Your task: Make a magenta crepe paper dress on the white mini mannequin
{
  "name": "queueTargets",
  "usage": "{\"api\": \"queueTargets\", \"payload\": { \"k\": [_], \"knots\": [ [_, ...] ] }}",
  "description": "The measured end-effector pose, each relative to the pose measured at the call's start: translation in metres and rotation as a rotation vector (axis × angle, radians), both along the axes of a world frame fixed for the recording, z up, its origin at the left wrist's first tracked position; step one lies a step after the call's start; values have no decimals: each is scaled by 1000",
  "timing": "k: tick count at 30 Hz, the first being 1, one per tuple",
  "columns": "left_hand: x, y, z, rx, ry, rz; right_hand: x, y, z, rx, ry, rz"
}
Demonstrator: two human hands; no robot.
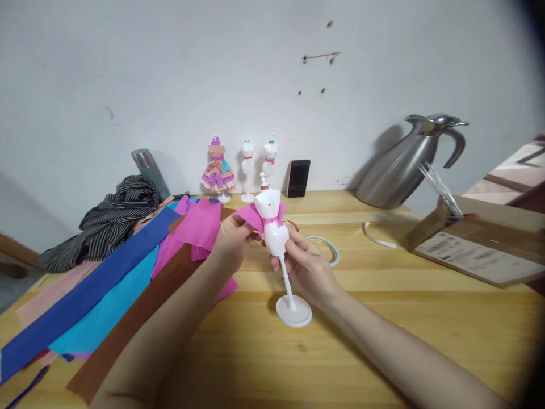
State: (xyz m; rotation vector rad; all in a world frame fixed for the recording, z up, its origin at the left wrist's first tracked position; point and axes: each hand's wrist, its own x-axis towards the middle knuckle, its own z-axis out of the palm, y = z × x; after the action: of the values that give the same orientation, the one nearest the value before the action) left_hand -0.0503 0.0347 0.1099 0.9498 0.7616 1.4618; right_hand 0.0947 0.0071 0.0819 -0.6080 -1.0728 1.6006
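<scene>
A small white mannequin (276, 241) on a round-based stand leans slightly to the left at the middle of the table, with a pink band at its waist. My right hand (313, 267) grips it at the hip, thumb in front and fingers behind. At its left side my left hand (234, 241) pinches a pink piece of fabric or crepe paper (251, 216). This piece passes behind the mannequin's back, and its other end shows at the right side. The left fingertips are partly hidden behind the mannequin.
Blue strip (106, 284), brown strip (140, 307) and pink sheets (198, 224) cover the left, beside striped cloth (110, 218). A dressed mannequin (218, 170), two bare ones, and a phone (298, 178) stand behind. Tape roll (334, 250), steel jug (400, 165) and cardboard box (477, 253) are right.
</scene>
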Motion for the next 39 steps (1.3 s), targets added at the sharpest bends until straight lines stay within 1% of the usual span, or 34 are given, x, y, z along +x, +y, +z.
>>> {"api": "queueTargets", "payload": {
  "k": [5,10,13,23,29,34,36,39],
  "knots": [
    [-3,1,-3,78,-12,-34,0,-1,1,-3,12,-19],
    [-1,0,-4,113,25,-4,-1,-1,3,-3,-18,-45],
    [0,-1,-3,130,31,14,-1,-1,2,12,-29,-33],
    [3,-2,-5,171,64,114,-2,-2,-3,43,-27,-9],
    [8,-7,-3,169,154,199,-2,-3,-4,73,-48,-11],
    [11,-8,-5,162,194,272,-3,-3,-7,83,-50,-13],
    [10,-7,-6,197,203,309,-4,-2,-8,75,-39,-8],
    [7,-6,-7,327,232,362,-4,-3,-6,46,-10,-2]
  ]
}}
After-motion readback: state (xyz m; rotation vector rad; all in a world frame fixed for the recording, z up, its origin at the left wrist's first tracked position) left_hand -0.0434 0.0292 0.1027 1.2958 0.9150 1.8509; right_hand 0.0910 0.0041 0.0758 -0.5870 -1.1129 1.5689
